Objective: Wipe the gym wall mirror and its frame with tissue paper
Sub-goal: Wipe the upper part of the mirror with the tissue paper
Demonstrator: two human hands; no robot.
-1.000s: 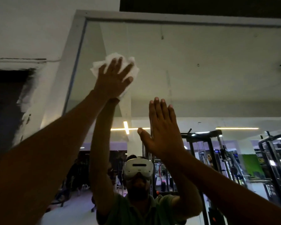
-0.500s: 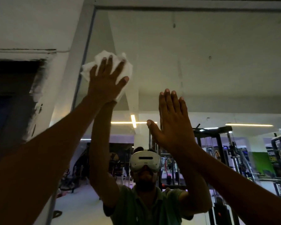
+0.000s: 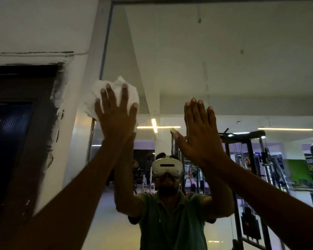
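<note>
pressing tissue paper [image 3: 114, 89] under left hand [image 3: 116, 116] fingers [image 3: 124, 94]

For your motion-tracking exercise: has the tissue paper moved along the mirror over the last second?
Yes. The tissue paper under the left hand slid down and left, from the glass onto the mirror frame edge.

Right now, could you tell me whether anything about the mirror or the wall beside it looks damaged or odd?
Yes: the black paint on the wall left of the mirror frame ends in a ragged, patchy edge.
</note>
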